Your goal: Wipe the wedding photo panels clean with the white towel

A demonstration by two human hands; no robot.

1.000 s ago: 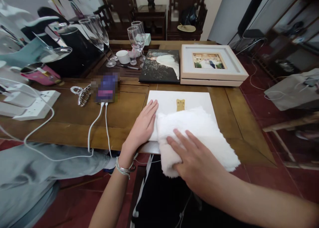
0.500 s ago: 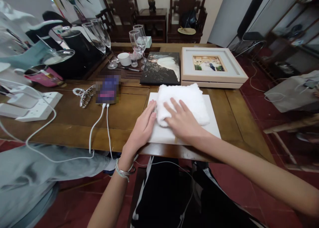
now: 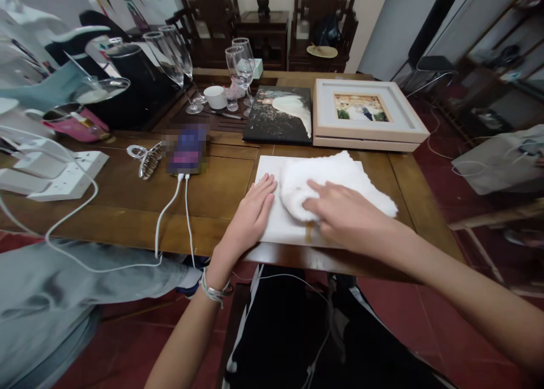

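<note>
A white flat board (image 3: pixel 280 230) lies at the table's near edge, with a small yellowish mark on its front part. My left hand (image 3: pixel 254 210) rests flat on the board's left side, fingers stretched out. On top of the board is a folded white towel (image 3: pixel 340 170), its right corner reaching past the board's edge. My right hand (image 3: pixel 348 213) presses down on the towel, index finger extended and thumb near the towel's front fold; the other fingers are partly hidden.
Behind the board lie a black photo album (image 3: pixel 280 114) and a framed picture (image 3: pixel 369 114). To the left are a phone (image 3: pixel 187 149) with white cables, a hair claw clip (image 3: pixel 148 161) and a power strip (image 3: pixel 76 176). Stemmed glasses (image 3: pixel 240 66) stand farther back. Another person's grey-clad leg (image 3: pixel 93 281) is at left.
My right hand has slid the towel to the right, uncovering more of the board's left side. The towel has turned and creased. My left hand stays flat on the board.
</note>
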